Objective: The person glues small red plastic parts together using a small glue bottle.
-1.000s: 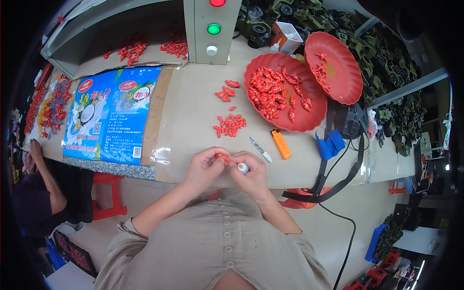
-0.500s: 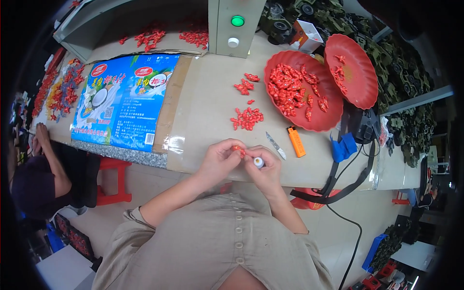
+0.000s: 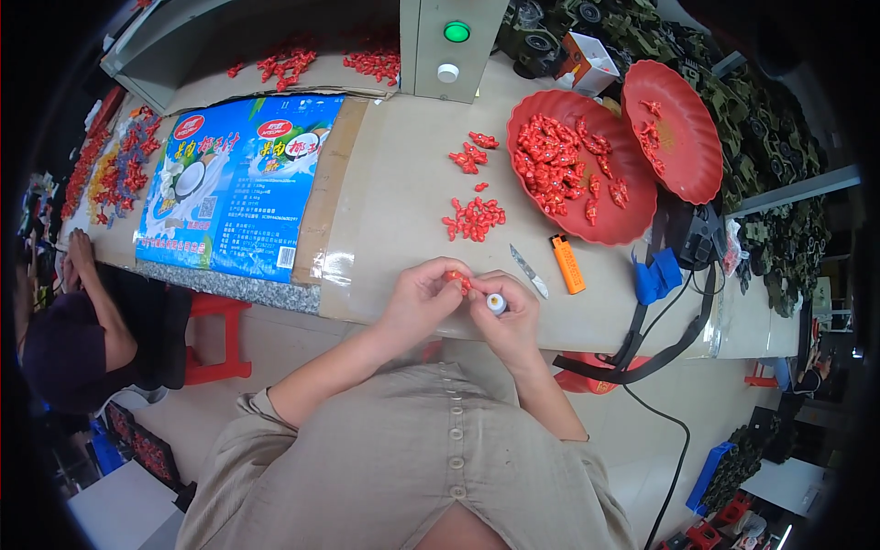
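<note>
Near the table's front edge, my left hand (image 3: 427,295) pinches a small glossy red plastic piece (image 3: 457,279) between thumb and fingertips. Close against it, my right hand (image 3: 510,317) is closed around a slim white tube (image 3: 496,303) whose yellowish end faces up. The right fingertips meet the red piece, partly covering its shape. Beyond my hands lies a cluster of similar red pieces (image 3: 474,220), with a smaller group (image 3: 469,158) farther back. A knife blade (image 3: 528,270) and an orange lighter (image 3: 567,264) lie to the right of my right hand.
Two scalloped red dishes (image 3: 632,220) hold more red pieces. A blue printed cardboard sheet (image 3: 229,192) covers the left of the table. Behind stands a grey post (image 3: 451,64) with a green button. Black straps (image 3: 632,344) hang over the right edge. Another person (image 3: 73,339) sits at left.
The view has shifted slightly, so the table things appear a little farther right. Both hands keep their holds, with only small finger movement at the red piece.
</note>
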Tool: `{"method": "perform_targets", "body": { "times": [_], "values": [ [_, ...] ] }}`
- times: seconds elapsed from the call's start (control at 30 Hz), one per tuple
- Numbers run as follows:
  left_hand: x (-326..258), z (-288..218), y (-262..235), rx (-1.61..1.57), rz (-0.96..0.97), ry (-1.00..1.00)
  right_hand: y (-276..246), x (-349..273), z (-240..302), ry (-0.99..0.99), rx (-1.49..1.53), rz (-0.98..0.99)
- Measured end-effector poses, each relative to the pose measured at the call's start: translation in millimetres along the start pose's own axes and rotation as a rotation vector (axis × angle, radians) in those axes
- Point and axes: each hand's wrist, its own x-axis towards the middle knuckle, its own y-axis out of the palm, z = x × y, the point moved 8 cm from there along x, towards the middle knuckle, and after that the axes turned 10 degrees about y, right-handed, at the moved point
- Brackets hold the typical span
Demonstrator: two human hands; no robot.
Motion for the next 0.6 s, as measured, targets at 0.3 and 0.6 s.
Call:
{"method": "perform_targets", "body": {
  "times": [0.3,0.6],
  "values": [
    [-0.1,-0.2,-2.1,-0.009,0.01,-0.043,-0.8,-0.2,-0.6,-0.019,-0.013,-0.003],
    [-0.9,0.9,-3.6,-0.005,0.008,-0.076,-0.9,-1.5,4.5,-0.042,-0.06,-0.004]
  ]
}}
